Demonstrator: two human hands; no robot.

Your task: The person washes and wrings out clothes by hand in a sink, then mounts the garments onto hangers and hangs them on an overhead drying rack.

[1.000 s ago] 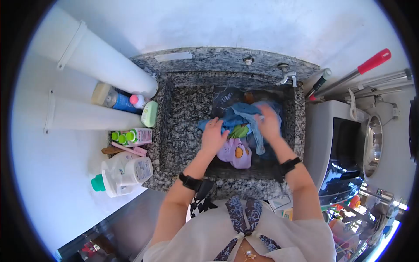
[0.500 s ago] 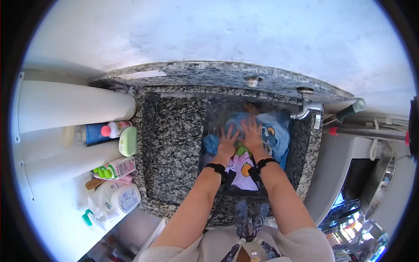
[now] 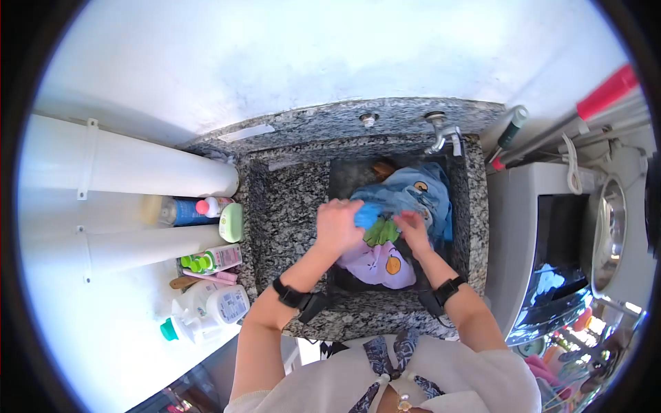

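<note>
My left hand [image 3: 339, 227] is closed around a bunched bright blue cloth [image 3: 368, 215] above the sink basin. My right hand [image 3: 414, 233] is beside it with curled fingers, pinching cloth at the edge of the green part [image 3: 381, 233] of a lilac garment [image 3: 379, 265]. The lilac garment has an orange round print and lies towards me. Behind and to the right, a light blue garment [image 3: 430, 199] with a printed figure lies crumpled in the basin. A brown item [image 3: 384, 169] shows at the basin's back; its kind is unclear.
The speckled granite sink [image 3: 286, 227] has a ribbed slope on the left. A metal tap [image 3: 442, 138] juts from the back wall. Detergent bottles [image 3: 227, 303] and a green soap box [image 3: 231, 223] line the left side. A washing machine [image 3: 516, 227] and mop handles [image 3: 571, 127] stand right.
My hands were spread flat, pressing on the clothes. They have lifted and closed, the left now holding the bright blue cloth. The view has shifted too.
</note>
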